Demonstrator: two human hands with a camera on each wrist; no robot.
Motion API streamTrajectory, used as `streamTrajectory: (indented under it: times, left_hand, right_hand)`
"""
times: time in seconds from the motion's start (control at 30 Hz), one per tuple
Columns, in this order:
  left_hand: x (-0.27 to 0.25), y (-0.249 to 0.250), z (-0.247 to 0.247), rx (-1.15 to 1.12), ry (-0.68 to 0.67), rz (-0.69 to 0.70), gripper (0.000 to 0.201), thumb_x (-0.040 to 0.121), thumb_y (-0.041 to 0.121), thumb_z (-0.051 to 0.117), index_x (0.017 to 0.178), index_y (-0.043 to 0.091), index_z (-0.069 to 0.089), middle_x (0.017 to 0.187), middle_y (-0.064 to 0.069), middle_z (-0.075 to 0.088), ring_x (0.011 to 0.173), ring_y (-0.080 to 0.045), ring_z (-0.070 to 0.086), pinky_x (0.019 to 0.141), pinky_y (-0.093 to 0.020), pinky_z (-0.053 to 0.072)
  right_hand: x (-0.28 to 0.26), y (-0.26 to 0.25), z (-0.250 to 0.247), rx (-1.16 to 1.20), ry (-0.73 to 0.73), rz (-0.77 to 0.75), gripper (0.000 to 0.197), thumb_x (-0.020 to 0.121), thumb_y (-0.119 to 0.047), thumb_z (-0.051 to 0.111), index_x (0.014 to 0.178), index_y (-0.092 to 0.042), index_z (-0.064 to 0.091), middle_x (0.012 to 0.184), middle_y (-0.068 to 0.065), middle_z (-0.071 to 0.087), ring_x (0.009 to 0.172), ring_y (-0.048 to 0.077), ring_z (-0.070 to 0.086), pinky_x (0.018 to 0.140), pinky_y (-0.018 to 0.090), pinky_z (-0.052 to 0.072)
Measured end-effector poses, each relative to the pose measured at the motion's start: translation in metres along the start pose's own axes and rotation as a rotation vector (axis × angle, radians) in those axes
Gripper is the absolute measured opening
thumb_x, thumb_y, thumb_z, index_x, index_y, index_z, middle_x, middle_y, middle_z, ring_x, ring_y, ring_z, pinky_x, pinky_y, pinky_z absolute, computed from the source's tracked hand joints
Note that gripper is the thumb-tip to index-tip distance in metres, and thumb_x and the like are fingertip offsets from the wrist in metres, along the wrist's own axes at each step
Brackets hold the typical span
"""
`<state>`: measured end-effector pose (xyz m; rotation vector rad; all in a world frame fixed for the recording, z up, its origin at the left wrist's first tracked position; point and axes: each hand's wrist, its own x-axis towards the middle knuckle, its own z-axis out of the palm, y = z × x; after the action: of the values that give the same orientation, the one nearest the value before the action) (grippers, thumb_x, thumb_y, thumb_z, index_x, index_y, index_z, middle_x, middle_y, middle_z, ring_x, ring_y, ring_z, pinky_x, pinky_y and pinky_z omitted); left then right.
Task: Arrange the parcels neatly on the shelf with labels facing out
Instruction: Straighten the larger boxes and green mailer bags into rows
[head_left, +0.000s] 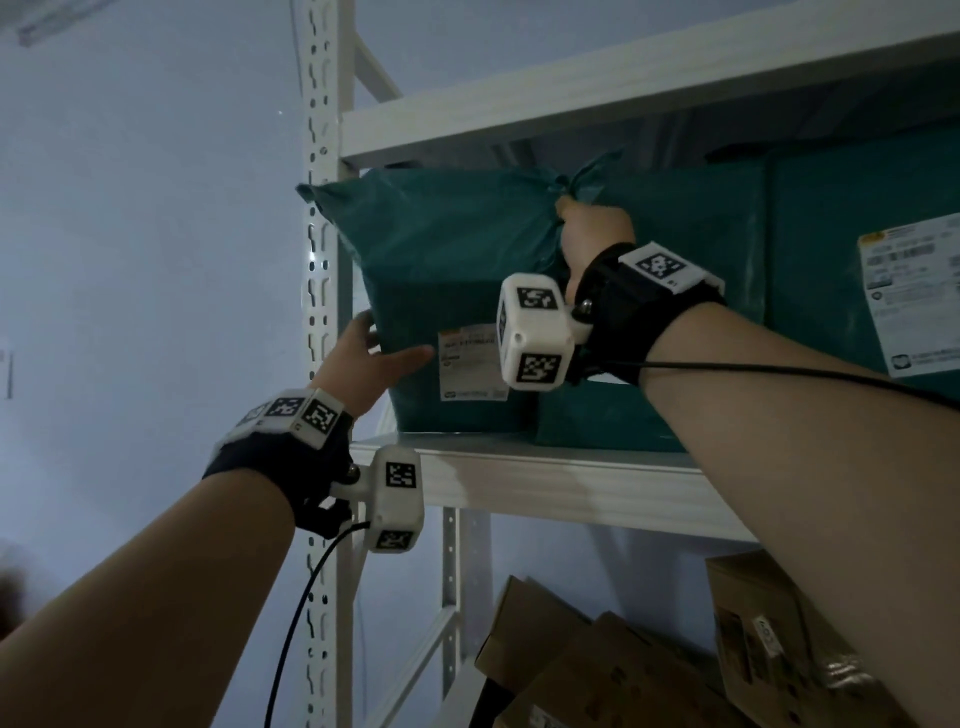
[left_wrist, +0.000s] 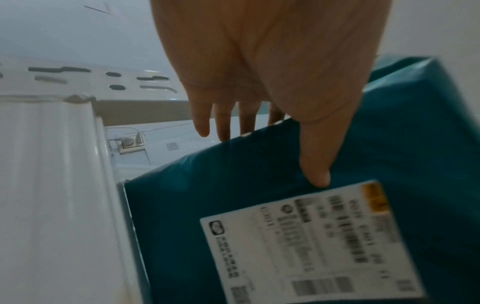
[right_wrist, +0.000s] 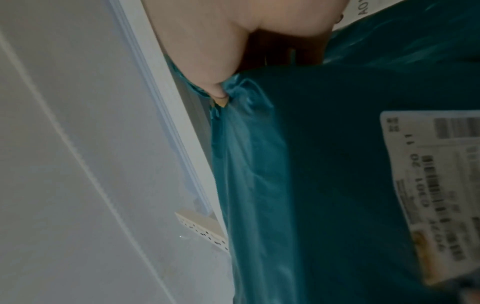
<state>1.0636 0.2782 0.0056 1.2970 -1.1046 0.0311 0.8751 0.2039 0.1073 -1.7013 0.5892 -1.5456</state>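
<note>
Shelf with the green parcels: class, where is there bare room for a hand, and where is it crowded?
Free: the gap between the white upright and the leftmost green parcel, where the left hand sits. Crowded: parcels pack the shelf rightwards, nearly reaching the shelf above.

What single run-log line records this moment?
left hand steadies teal parcel | right hand grips its top corner | label faces out | shelf

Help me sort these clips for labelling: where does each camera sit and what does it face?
Head: on the head, facing up at the shelf; both forearms, left hand, right hand show.
Left wrist: along the left palm at the teal parcel and its label.
Right wrist: along the right hand gripping that parcel's bunched top corner.
All three share the parcel and label.
</note>
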Motion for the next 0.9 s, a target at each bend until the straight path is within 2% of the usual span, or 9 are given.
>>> streamTrajectory:
  times: [0.07, 0.17, 0.23, 0.3, 0.37, 0.5, 0.63, 0.77, 0.9]
  left_hand:
    - [0.0, -0.003, 0.003, 0.009, 0.046, -0.024, 0.066, 0.081, 0.029, 0.07, 0.138, 0.016, 0.041, 0.128, -0.005, 0.059, 0.112, -0.024, 0.06, 0.099, -0.041, 0.049]
    - [0.004, -0.004, 0.004, -0.052, 0.137, -0.047, 0.055, 0.084, 0.036, 0.064, 0.131, 0.013, 0.046, 0.127, -0.01, 0.062, 0.11, -0.027, 0.063, 0.097, -0.047, 0.051]
    - [0.008, -0.001, 0.004, -0.068, 0.202, -0.066, 0.052, 0.084, 0.039, 0.062, 0.127, 0.011, 0.05, 0.124, -0.012, 0.065, 0.106, -0.027, 0.065, 0.096, -0.046, 0.052]
    - [0.012, 0.001, 0.006, -0.063, 0.228, -0.071, 0.052, 0.084, 0.041, 0.06, 0.125, 0.01, 0.052, 0.121, -0.012, 0.065, 0.102, -0.026, 0.066, 0.092, -0.042, 0.054]
    - [0.014, 0.003, 0.01, -0.056, 0.241, -0.065, 0.052, 0.087, 0.041, 0.058, 0.126, 0.008, 0.052, 0.121, -0.012, 0.065, 0.096, -0.023, 0.064, 0.084, -0.035, 0.054]
    - [0.018, 0.009, 0.015, -0.038, 0.297, -0.048, 0.054, 0.087, 0.043, 0.058, 0.13, 0.011, 0.049, 0.117, -0.008, 0.063, 0.091, -0.022, 0.059, 0.089, -0.038, 0.054]
    - [0.022, 0.013, 0.014, -0.199, 0.331, -0.095, 0.05, 0.086, 0.04, 0.061, 0.129, 0.015, 0.053, 0.109, -0.002, 0.064, 0.091, -0.019, 0.06, 0.083, -0.032, 0.05]
    - [0.021, 0.014, 0.016, -0.318, 0.352, -0.156, 0.047, 0.086, 0.039, 0.062, 0.128, 0.02, 0.058, 0.121, -0.004, 0.067, 0.096, -0.017, 0.06, 0.09, -0.032, 0.05]
    - [0.023, 0.019, 0.018, -0.352, 0.361, -0.14, 0.041, 0.087, 0.036, 0.061, 0.125, 0.019, 0.062, 0.113, 0.0, 0.067, 0.091, -0.015, 0.059, 0.078, -0.023, 0.046]
  right_hand:
    - [0.001, -0.003, -0.002, 0.076, 0.022, 0.007, 0.039, 0.097, -0.032, 0.041, 0.117, -0.005, 0.061, 0.1, 0.007, 0.054, 0.104, 0.028, 0.061, 0.078, 0.031, 0.05]
    - [-0.004, 0.004, 0.0, 0.243, -0.052, 0.072, 0.037, 0.087, -0.048, 0.052, 0.084, -0.013, 0.062, 0.109, 0.012, 0.066, 0.105, 0.036, 0.062, 0.095, 0.05, 0.051]
    - [-0.012, 0.018, 0.0, 0.238, -0.171, 0.076, 0.038, 0.086, -0.051, 0.053, 0.102, -0.018, 0.064, 0.123, 0.01, 0.063, 0.111, 0.031, 0.058, 0.1, 0.05, 0.047]
    - [-0.019, 0.032, 0.0, 0.093, -0.311, 0.004, 0.052, 0.088, -0.051, 0.054, 0.132, -0.025, 0.05, 0.137, 0.002, 0.054, 0.117, 0.019, 0.051, 0.103, 0.041, 0.041]
    - [-0.021, 0.047, 0.003, -0.087, -0.391, -0.091, 0.065, 0.085, -0.041, 0.064, 0.143, -0.028, 0.037, 0.14, -0.002, 0.051, 0.117, 0.013, 0.049, 0.1, 0.035, 0.042]
    - [-0.011, 0.059, 0.009, -0.159, -0.256, -0.119, 0.05, 0.081, -0.018, 0.069, 0.129, -0.017, 0.056, 0.125, 0.004, 0.065, 0.111, 0.022, 0.063, 0.099, 0.04, 0.051]
    - [-0.003, 0.061, 0.012, -0.143, -0.087, -0.141, 0.041, 0.081, -0.026, 0.063, 0.121, -0.013, 0.065, 0.119, 0.004, 0.069, 0.108, 0.024, 0.064, 0.098, 0.04, 0.051]
    - [-0.004, 0.061, 0.016, -0.137, -0.057, -0.153, 0.04, 0.081, -0.029, 0.061, 0.118, -0.015, 0.068, 0.118, 0.003, 0.07, 0.109, 0.024, 0.064, 0.098, 0.04, 0.05]
    - [-0.002, 0.064, 0.019, -0.111, -0.052, -0.155, 0.052, 0.071, -0.032, 0.055, 0.12, -0.018, 0.067, 0.118, 0.001, 0.071, 0.106, 0.022, 0.066, 0.097, 0.039, 0.052]
